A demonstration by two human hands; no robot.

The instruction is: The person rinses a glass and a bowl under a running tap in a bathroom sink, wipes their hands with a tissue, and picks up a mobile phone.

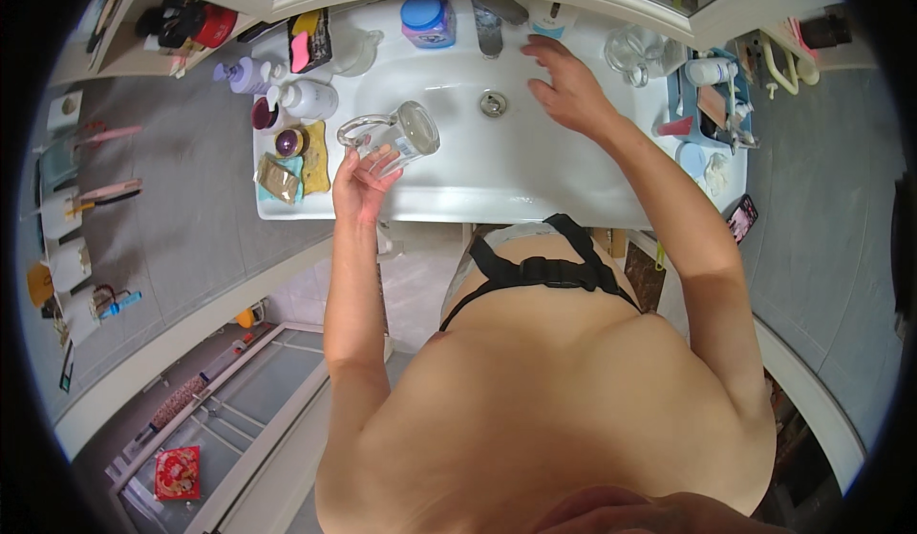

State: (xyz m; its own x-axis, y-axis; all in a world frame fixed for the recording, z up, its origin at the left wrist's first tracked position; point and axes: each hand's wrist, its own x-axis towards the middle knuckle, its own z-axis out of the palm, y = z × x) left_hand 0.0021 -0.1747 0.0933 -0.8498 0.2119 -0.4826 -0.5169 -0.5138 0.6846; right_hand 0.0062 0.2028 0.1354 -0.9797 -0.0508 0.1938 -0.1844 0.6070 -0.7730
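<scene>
My left hand (365, 186) holds a clear glass mug (401, 140) tilted over the left part of the white washbasin (458, 161); its handle points left. My right hand (569, 86) is above the basin's back right, fingers apart and nothing in them. Just behind its fingertips stands a white bottle with a blue label (550, 22). The metal faucet (489, 29) is left of that hand, above the round drain (493, 104). Another clear glass vessel with a handle (634, 50) stands at the back right. Whether the mug holds liquid, I cannot tell.
A tub with a blue lid (428, 29) stands left of the faucet. Pump bottles (308, 98), a yellow cloth (315, 158) and small jars line the left rim. At right are a blue organizer (680, 100) with toiletries and a phone (743, 219) at the edge. A mirror cabinet overhangs the back.
</scene>
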